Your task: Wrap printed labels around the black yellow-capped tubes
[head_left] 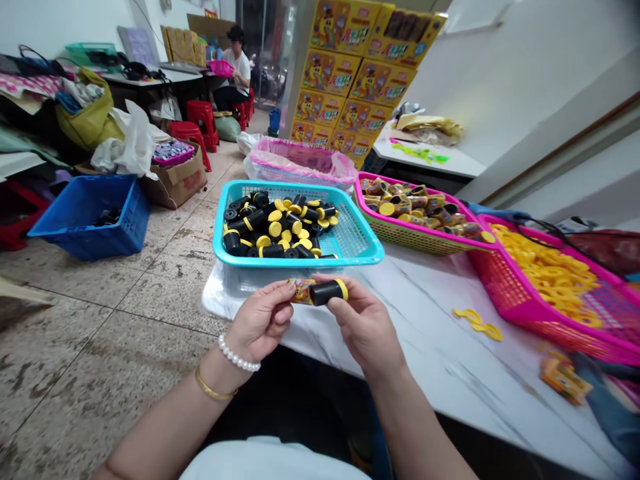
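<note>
My left hand [267, 313] pinches a small printed label [302, 291] with a colourful yellow-orange pattern. In my right hand [361, 320] lies a black cylinder with a yellow cap [327, 292], held sideways between thumb and fingers. Its black end meets or overlaps the label's right edge; I cannot tell whether the two are joined. Both hands are over the near edge of the table. Just beyond them, a turquoise basket [300, 261] holds many more black cylinders with yellow caps [275, 229].
Right of the turquoise basket, a pink-rimmed basket [425, 241] holds label-wrapped cylinders. Another pink basket [515, 300] holds yellow plastic rings. Two yellow pieces [477, 325] lie on the marble-patterned table [420, 300]. Stacked printed boxes [345, 80] stand behind. A blue crate [100, 227] sits on the floor. A person [237, 67] sits far back.
</note>
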Available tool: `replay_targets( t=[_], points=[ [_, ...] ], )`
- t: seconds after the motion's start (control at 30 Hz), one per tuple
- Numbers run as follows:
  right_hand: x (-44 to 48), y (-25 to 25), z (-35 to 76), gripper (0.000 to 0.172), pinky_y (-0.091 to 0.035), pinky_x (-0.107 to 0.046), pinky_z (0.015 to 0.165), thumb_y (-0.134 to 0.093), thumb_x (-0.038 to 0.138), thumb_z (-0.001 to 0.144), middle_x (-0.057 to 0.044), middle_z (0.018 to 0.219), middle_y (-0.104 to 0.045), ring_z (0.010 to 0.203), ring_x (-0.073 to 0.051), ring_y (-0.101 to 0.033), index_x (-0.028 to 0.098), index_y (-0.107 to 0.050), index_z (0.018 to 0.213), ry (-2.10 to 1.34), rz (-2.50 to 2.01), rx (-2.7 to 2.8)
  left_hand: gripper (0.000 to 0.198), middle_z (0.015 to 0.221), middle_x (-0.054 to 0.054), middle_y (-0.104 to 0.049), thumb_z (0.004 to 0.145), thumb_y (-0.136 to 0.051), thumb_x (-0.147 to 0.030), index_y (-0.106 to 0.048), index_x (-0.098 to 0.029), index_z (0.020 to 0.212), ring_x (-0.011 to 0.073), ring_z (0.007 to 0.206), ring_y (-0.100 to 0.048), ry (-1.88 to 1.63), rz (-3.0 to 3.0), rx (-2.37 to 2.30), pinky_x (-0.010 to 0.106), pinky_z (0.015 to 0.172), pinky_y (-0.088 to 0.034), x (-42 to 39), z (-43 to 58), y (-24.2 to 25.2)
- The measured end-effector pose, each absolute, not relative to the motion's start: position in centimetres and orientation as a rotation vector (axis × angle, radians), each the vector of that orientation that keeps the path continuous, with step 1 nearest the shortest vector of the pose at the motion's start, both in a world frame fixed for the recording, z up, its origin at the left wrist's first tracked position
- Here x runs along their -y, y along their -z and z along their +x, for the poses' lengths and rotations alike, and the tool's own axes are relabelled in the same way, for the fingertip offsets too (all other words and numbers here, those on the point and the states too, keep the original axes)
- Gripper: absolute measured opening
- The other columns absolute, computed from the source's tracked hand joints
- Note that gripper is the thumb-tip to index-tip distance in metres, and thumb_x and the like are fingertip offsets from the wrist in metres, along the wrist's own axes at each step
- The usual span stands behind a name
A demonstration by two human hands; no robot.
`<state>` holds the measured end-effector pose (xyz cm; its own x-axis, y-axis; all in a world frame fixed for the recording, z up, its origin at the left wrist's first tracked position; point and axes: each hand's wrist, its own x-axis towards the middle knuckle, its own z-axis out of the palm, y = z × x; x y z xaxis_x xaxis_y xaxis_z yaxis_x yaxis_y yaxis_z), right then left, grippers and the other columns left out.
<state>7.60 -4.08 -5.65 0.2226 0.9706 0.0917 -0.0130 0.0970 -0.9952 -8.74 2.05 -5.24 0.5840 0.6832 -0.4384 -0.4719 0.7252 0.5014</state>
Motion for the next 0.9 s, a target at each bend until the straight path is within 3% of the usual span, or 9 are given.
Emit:
replay_targets(
  t=[0.1,0.23,0.37,0.53,0.7,0.83,0.9],
  points=[
    [4.1,5.3,7.6,0.029,-0.059,-0.042,0.092,-0.075,0.041,0.084,-0.008,0.108,-0.075,0.100,-0.025,-0.072,0.023,-0.068,0.106,-0.837,-1.295,1.109,0.024,0.063,-0.004,-0.057,0.069,-0.083,-0.018,-0.062,-0.011,0.078,-0.0029,0.037,-0.030,-0.689,0.332,-0.637,0.008,0.030,-0.013,-1.9,-8.5,5.1],
    [4.9,4.7,7.1,0.024,-0.056,-0.044,0.099,-0.074,0.032,0.083,-0.012,0.123,-0.071,0.113,-0.027,-0.069,0.023,-0.062,0.102,-0.616,-1.351,1.269,0.027,0.059,-0.007,-0.053,0.068,-0.083,-0.021,-0.060,-0.012,0.076,-0.0028,0.036,-0.030,-0.704,0.356,-0.647,0.009,0.031,-0.013,-2.0,-8.5,5.3],
    [5.2,4.7,6.6,0.024,-0.057,-0.044,0.098,-0.074,0.031,0.084,-0.013,0.127,-0.069,0.114,-0.027,-0.069,0.023,-0.061,0.103,-0.520,-1.364,1.315,0.040,0.060,-0.006,-0.056,0.062,-0.089,-0.031,-0.061,-0.013,0.084,-0.0012,0.034,-0.036,-0.729,0.486,-0.674,0.011,0.031,-0.012,-1.8,-8.6,5.5],
    [4.8,5.3,6.5,0.029,-0.060,-0.038,0.090,-0.073,0.035,0.086,-0.011,0.120,-0.072,0.100,-0.023,-0.073,0.023,-0.063,0.110,-0.545,-1.399,1.281,0.044,0.060,-0.007,-0.055,0.058,-0.091,-0.037,-0.061,-0.013,0.080,-0.0010,0.034,-0.037,-0.767,0.528,-0.683,0.013,0.032,-0.009,-1.7,-8.7,6.2],
    [5.3,5.7,6.8,0.019,-0.059,-0.033,0.073,-0.073,0.031,0.084,-0.005,0.094,-0.074,0.080,-0.020,-0.071,0.025,-0.063,0.099,-0.468,-1.504,1.428,0.041,0.059,-0.005,-0.057,0.057,-0.091,-0.036,-0.065,-0.011,0.078,-0.0009,0.035,-0.033,-0.749,0.477,-0.687,0.014,0.033,-0.007,-1.8,-9.0,7.1],
    [5.8,5.5,7.1,0.020,-0.057,-0.034,0.073,-0.076,0.028,0.081,-0.004,0.092,-0.073,0.082,-0.021,-0.070,0.025,-0.065,0.097,-0.378,-1.511,1.443,0.044,0.056,-0.004,-0.055,0.057,-0.092,-0.039,-0.071,-0.009,0.083,0.0013,0.042,-0.039,-0.816,0.545,-0.755,0.013,0.035,-0.014,-1.5,-9.3,7.3],
    [6.1,5.6,7.0,0.023,-0.058,-0.033,0.074,-0.078,0.027,0.080,-0.004,0.096,-0.073,0.084,-0.021,-0.071,0.026,-0.065,0.099,-0.452,-1.434,1.371,0.046,0.062,-0.002,-0.058,0.059,-0.092,-0.041,-0.073,-0.010,0.088,0.0038,0.050,-0.045,-0.872,0.584,-0.763,0.012,0.038,-0.025,-1.5,-9.4,7.0]
  ],
)
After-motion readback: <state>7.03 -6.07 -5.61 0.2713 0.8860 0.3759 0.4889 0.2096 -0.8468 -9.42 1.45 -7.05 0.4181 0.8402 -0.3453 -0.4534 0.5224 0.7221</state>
